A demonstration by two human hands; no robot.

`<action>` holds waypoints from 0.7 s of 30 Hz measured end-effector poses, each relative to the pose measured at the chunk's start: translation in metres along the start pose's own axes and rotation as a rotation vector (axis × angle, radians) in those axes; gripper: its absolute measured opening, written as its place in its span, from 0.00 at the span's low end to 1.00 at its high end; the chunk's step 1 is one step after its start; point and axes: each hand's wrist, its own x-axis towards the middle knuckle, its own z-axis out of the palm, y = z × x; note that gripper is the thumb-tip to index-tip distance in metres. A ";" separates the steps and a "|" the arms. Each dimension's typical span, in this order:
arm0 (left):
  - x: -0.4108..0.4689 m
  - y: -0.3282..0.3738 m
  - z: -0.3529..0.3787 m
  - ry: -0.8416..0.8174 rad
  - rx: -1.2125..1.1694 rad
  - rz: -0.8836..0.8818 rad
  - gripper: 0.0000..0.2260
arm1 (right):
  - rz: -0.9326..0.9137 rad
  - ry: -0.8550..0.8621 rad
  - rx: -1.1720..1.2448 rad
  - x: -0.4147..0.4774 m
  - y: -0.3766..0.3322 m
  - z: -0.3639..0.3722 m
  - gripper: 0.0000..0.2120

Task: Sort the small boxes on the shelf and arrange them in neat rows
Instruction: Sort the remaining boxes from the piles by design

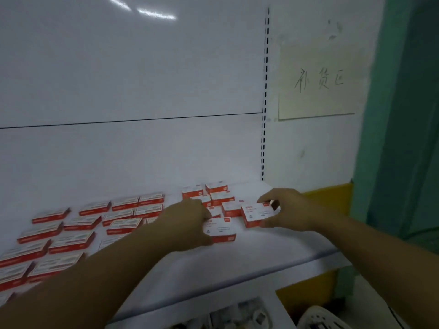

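On the shelf (273,252), our right hand (288,210) pinches the right box (257,214) across its edges; our left hand (190,223) grips the front box (222,230). We judge both light, stiff, crushable; hold by the sides.

At the shelf (261,255), the left hand (190,225) grips the nearer box (223,230) and the right hand (288,207) pinches the farther box (257,213).

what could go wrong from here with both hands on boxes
The right hand pinches a red-and-white box beside the loose cluster; setting it down could knock those askew.
The left forearm crosses over the neat rows; dragging it may shift them.
The left hand grips the front box, nearest the shelf edge; a slip might drop it.
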 end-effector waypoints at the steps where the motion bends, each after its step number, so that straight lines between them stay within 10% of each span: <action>1: 0.007 0.004 0.002 -0.035 0.007 -0.018 0.21 | 0.002 -0.023 0.016 0.005 0.006 0.002 0.24; 13: 0.000 -0.024 -0.002 -0.042 -0.079 -0.046 0.28 | -0.115 0.093 -0.056 0.031 0.019 0.021 0.28; 21: -0.117 -0.155 -0.042 0.012 0.053 -0.338 0.32 | -0.317 -0.010 -0.180 0.044 -0.139 0.072 0.31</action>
